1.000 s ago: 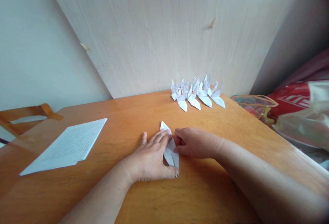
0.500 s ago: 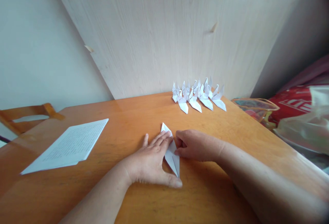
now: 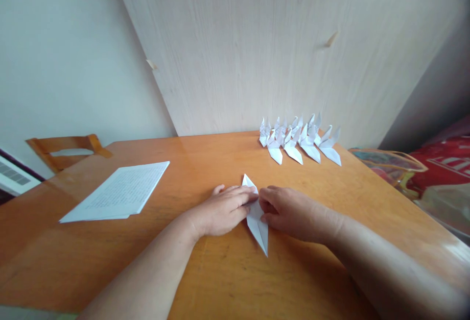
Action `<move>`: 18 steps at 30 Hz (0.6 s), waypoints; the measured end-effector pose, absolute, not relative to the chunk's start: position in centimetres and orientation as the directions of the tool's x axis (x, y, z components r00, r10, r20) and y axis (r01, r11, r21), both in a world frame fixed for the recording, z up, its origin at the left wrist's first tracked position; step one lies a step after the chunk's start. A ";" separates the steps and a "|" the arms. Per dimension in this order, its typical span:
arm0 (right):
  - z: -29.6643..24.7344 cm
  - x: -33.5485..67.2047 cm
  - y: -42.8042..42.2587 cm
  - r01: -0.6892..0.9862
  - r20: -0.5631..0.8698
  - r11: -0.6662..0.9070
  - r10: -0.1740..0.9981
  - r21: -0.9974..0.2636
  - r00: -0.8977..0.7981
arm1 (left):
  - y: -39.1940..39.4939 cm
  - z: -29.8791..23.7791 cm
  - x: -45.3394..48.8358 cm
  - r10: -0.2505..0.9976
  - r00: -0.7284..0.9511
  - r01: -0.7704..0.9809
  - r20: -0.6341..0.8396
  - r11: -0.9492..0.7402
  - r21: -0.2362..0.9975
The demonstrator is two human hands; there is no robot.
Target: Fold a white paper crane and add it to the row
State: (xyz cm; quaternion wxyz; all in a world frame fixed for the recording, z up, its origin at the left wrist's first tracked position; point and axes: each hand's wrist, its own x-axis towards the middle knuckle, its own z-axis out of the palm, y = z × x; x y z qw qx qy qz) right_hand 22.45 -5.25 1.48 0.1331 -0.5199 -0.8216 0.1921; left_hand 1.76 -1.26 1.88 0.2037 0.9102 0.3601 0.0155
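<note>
Left hand [image 3: 228, 210] drawn in on paper [image 3: 258, 227], loaded basket [image 3: 411, 159]

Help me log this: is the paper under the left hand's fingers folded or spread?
Folded: the paper makes a narrow shape, pointed at both ends.

White paper cranes [image 3: 309, 151] stand in two rows on a wooden table [image 3: 220, 281] before a pale panel [image 3: 238, 65], with written sheets [image 3: 121, 190] at left, a chair [image 3: 66, 143] beyond them and a red item [image 3: 448, 164] at right.

The left hand [image 3: 224, 212] partly hides folded paper [image 3: 259, 228].
</note>
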 end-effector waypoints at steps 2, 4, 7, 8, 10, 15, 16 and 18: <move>1.2 22.2 -5.3 0.764 0.055 0.436 0.882 -0.475 -0.469 | -1.0 1.5 1.7 0.660 0.747 0.632 -0.077 -0.668 0.393; 0.9 21.9 -5.2 0.737 0.048 0.452 0.866 -0.503 -0.498 | -0.7 1.2 1.6 0.658 0.749 0.628 -0.073 -0.671 0.395; 0.2 21.9 -5.1 0.725 0.013 0.434 0.862 -0.535 -0.507 | -0.3 1.0 1.5 0.655 0.748 0.639 -0.110 -0.666 0.385; 0.1 22.0 -5.1 0.723 0.008 0.428 0.863 -0.542 -0.505 | -0.3 1.0 1.5 0.653 0.748 0.641 -0.118 -0.665 0.384; -0.2 22.1 -5.0 0.723 -0.001 0.415 0.867 -0.553 -0.498 | -0.3 1.0 1.5 0.651 0.749 0.639 -0.119 -0.664 0.388; -0.4 22.2 -4.9 0.742 -0.027 0.382 0.880 -0.551 -0.474 | -0.4 0.8 1.6 0.646 0.761 0.614 -0.063 -0.685 0.392; -0.3 22.1 -4.8 0.745 -0.029 0.380 0.882 -0.548 -0.471 | -0.5 0.7 1.6 0.648 0.760 0.612 -0.049 -0.688 0.390; -0.2 21.9 -4.8 0.751 -0.034 0.375 0.884 -0.543 -0.466 | -0.5 0.5 1.6 0.651 0.759 0.607 -0.024 -0.693 0.389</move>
